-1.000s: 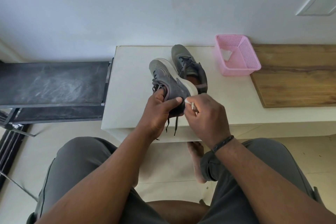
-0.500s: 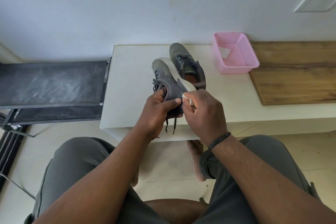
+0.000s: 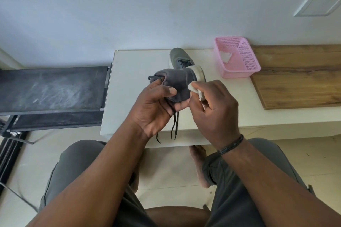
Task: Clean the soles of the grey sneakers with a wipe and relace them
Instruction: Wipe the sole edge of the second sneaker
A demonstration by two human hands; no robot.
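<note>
No readable text, label, brand, number or sign appears on any surface in the head view.

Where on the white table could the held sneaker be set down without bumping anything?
Bare tabletop lies left of the second sneaker, out to the white table's left edge. Crowded: the back right, between that sneaker, the pink basket and the wooden board. Both hands hide the front middle.
</note>
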